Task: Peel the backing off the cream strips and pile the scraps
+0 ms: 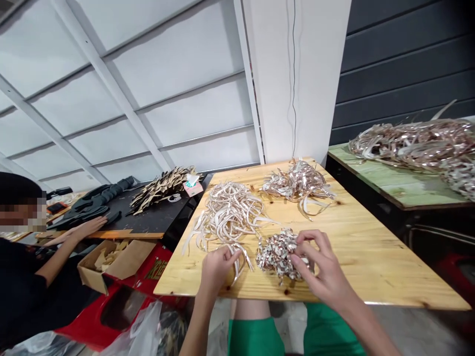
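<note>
My left hand (218, 269) is closed near the front edge of the wooden table, with shiny rose-gold and white strips (243, 258) coming out by its thumb and fingers. Behind it lies a loose, tangled heap of long strips (232, 210). My right hand (321, 264) touches the right side of a pile of small crinkled silvery-pink pieces (278, 254); its thumb and forefinger are apart and curved at the pile's edge. Farther back on the table, another bunch of metallic strips (299, 180) spreads out.
A co-worker (25, 277) sits at the left, one hand on a black table (148, 225) holding dark padded pieces (96, 200), tan-and-black strips (159, 188) and a tissue box (193, 187). Below are an open carton (129, 262) and red stools. More metallic strips (415, 146) lie on the right-hand table.
</note>
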{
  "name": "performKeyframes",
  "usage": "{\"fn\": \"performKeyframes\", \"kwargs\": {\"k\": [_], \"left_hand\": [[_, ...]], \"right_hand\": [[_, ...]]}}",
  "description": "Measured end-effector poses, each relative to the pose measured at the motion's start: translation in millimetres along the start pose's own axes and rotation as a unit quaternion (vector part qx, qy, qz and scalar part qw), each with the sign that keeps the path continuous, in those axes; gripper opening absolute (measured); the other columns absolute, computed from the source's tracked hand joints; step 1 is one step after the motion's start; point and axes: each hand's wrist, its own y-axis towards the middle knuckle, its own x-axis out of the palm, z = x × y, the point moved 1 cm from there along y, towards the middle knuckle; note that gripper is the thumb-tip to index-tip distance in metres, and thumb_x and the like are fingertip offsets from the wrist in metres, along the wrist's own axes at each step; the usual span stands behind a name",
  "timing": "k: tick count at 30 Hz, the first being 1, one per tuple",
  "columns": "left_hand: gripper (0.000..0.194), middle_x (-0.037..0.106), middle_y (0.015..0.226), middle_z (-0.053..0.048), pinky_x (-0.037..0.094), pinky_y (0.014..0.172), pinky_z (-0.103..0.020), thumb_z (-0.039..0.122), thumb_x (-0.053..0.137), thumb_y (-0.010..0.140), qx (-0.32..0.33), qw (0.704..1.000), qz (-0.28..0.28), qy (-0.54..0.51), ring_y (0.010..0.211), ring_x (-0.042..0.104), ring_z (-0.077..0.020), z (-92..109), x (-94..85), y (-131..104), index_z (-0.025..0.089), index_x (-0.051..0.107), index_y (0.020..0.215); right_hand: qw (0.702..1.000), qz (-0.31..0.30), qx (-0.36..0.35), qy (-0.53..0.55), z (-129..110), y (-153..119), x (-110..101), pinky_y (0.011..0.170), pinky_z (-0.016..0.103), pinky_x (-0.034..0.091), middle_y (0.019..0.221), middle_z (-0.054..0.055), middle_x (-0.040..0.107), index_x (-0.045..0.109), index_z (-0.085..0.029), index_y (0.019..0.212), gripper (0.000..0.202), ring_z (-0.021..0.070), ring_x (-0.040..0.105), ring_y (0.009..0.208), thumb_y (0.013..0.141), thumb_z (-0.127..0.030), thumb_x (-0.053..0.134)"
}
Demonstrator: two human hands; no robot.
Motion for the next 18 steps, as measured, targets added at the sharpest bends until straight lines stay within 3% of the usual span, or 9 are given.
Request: {"fn": "performKeyframes", "kwargs": {"k": [3, 6, 9, 12, 15, 17, 18], "left_hand": [[0.039, 0.056, 0.067, -0.001, 0.038, 0.076, -0.034, 0.043, 0.061, 0.099, 0.043, 0.997, 0.055, 0.021, 0.073, 0.056, -0.0234, 15.8, -1.4, -3.0, 0.025, 0.046, 0.067], [0.024, 0.067, 0.083, -0.004, 0.042, 0.087, -0.037, 0.034, 0.057, 0.103, 0.1, 0.994, 0.049, 0.024, 0.088, 0.061, -0.0252, 40.5, 9.1, -10.0, 0.023, 0.06, 0.082], [0.014, 0.073, 0.101, -0.005, 0.038, 0.096, -0.043, 0.025, 0.056, 0.106, 0.109, 0.993, 0.031, 0.033, 0.103, 0.062, -0.0288, 64.0, 27.4, -16.0, 0.024, 0.068, 0.098], [0.021, 0.075, 0.115, -0.007, 0.034, 0.101, -0.049, 0.018, 0.052, 0.107, 0.096, 0.992, -0.001, 0.077, 0.113, 0.062, -0.0316, 79.0, 44.0, -15.3, 0.024, 0.07, 0.117], [0.033, 0.075, 0.116, -0.008, 0.036, 0.098, -0.049, 0.007, 0.047, 0.104, 0.078, 0.989, -0.05, 0.116, 0.113, 0.064, -0.032, 84.4, 54.4, -9.3, 0.022, 0.07, 0.124], [0.036, 0.075, 0.113, -0.009, 0.038, 0.095, -0.046, 0.003, 0.053, 0.097, 0.065, 0.988, -0.072, 0.121, 0.109, 0.065, -0.0319, 85.1, 58.3, -5.4, 0.021, 0.072, 0.123], [0.038, 0.075, 0.112, -0.009, 0.039, 0.095, -0.045, 0.002, 0.055, 0.094, 0.062, 0.988, -0.078, 0.12, 0.109, 0.065, -0.0316, 85.3, 59.6, -3.8, 0.021, 0.072, 0.122]], "right_hand": [[0.993, -0.053, 0.056, -0.086, 21.4, 14.3, 15.0, 0.096, 0.054, 0.05, 0.117, 0.012, 0.056, 0.055, -0.024, 0.096, 0.014, 0.0343, 0.059, 0.111, 0.108, -0.03, 0.053], [0.983, -0.065, 0.146, -0.095, 44.3, 9.4, 23.6, 0.106, 0.058, 0.052, 0.136, 0.02, 0.051, 0.053, -0.022, 0.116, 0.021, 0.0404, 0.054, 0.137, 0.11, -0.042, 0.051], [0.976, -0.102, 0.186, -0.055, 58.4, -2.3, 20.8, 0.113, 0.055, 0.054, 0.17, 0.023, 0.026, 0.034, -0.023, 0.156, 0.056, 0.038, 0.049, 0.151, 0.108, -0.045, 0.054], [0.968, -0.179, 0.179, -0.006, 62.2, -7.5, 13.6, 0.12, 0.058, 0.048, 0.181, 0.018, 0.013, 0.017, -0.033, 0.17, 0.089, 0.0402, 0.04, 0.159, 0.099, -0.045, 0.069], [0.943, -0.274, 0.185, 0.033, 59.2, -10.3, 18.3, 0.124, 0.061, 0.043, 0.182, 0.017, 0.014, 0.023, -0.035, 0.172, 0.122, 0.0459, 0.03, 0.163, 0.074, -0.043, 0.094], [0.928, -0.309, 0.205, 0.041, 55.4, -15.5, 29.6, 0.123, 0.06, 0.046, 0.179, 0.017, 0.027, 0.037, -0.034, 0.169, 0.123, 0.047, 0.038, 0.159, 0.062, -0.034, 0.099], [0.927, -0.307, 0.214, 0.036, 53.7, -19.4, 35.9, 0.121, 0.058, 0.048, 0.175, 0.017, 0.038, 0.046, -0.034, 0.165, 0.114, 0.0459, 0.045, 0.156, 0.063, -0.028, 0.097]]}}
